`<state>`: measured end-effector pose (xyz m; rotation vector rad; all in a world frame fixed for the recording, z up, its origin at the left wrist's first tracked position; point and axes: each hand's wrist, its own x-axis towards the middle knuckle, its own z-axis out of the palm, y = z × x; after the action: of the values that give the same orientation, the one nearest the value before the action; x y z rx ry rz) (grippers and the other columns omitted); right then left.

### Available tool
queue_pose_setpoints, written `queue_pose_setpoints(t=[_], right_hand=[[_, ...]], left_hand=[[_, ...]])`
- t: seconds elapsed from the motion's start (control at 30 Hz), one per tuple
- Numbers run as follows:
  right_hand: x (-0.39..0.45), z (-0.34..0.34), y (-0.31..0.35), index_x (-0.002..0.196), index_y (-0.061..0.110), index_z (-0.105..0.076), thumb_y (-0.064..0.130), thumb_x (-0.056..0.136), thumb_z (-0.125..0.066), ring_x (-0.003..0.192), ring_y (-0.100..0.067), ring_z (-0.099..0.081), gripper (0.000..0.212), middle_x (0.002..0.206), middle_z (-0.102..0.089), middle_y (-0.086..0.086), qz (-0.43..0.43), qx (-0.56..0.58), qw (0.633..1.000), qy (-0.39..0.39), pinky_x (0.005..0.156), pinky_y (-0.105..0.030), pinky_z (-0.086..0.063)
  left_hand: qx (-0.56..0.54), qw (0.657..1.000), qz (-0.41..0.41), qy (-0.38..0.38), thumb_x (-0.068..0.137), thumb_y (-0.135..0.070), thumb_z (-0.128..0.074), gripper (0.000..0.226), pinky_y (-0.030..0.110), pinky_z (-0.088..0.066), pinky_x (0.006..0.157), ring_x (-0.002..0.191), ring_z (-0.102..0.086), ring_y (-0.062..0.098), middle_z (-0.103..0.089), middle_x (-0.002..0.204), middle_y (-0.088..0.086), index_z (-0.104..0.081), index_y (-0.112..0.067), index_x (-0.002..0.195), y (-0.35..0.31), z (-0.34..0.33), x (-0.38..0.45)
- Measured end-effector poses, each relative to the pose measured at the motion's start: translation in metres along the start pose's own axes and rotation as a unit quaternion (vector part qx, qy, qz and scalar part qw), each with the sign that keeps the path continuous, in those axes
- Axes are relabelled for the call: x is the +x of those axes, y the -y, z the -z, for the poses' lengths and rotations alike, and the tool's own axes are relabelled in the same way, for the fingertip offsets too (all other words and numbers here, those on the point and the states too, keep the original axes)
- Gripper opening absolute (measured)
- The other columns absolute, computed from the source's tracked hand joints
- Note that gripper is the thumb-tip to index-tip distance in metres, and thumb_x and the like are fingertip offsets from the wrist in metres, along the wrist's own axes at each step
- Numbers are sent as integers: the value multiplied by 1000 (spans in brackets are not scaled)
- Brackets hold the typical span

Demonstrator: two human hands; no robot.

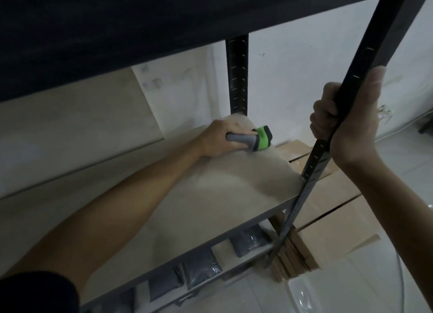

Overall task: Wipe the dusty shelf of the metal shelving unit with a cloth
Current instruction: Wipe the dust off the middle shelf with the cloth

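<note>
A pale shelf board (210, 195) of the dark metal shelving unit fills the middle of the view. My left hand (222, 139) reaches to the board's far right corner and grips a folded cloth (253, 140), grey with a bright green end, held against the board. My right hand (346, 118) grips the unit's front right upright post (365, 78), fingers curled round it. The rear upright (236, 76) stands just behind the cloth.
A dark upper shelf (117, 31) hangs overhead. Cardboard boxes (328, 209) are stacked to the right of the unit on a light tiled floor (351, 289). Dark plastic-wrapped packets (201, 266) lie on the shelf below. A white wall (304, 66) is behind.
</note>
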<state>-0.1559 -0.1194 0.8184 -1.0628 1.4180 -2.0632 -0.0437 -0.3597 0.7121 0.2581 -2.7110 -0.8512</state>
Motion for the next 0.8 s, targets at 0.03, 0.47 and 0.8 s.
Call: queue_pose_setpoints(t=[0.03, 0.47, 0.8], right_hand=[[0, 0, 1, 53, 24, -32, 97, 62, -41, 38, -12, -17, 74, 46, -24, 10, 3, -3, 1000, 1, 45, -21, -17], [-8, -4, 7, 53, 27, -32, 94, 69, -38, 40, -13, -17, 69, 47, -25, 11, 20, -9, 1000, -4, 45, -25, -15], [-11, -4, 9, 54, 26, -32, 93, 71, -39, 40, -15, -17, 70, 47, -25, 9, 23, 3, 1000, -7, 45, -27, -15]], left_hand=[[-9, 1000, -9, 2, 82, -21, -83, 42, 24, -51, 94, 102, -68, 6, -74, 110, -6, -74, -17, 122, -5, -1, -11], [150, 973, 166, -59, 91, -33, -61, 57, 20, -39, 88, 112, -63, 36, -64, 119, 23, -56, -14, 145, 35, 73, -71], [120, 979, 163, -41, 103, -31, -52, 51, 29, -40, 92, 106, -51, 22, -46, 114, 5, -44, -24, 153, -5, 23, -116]])
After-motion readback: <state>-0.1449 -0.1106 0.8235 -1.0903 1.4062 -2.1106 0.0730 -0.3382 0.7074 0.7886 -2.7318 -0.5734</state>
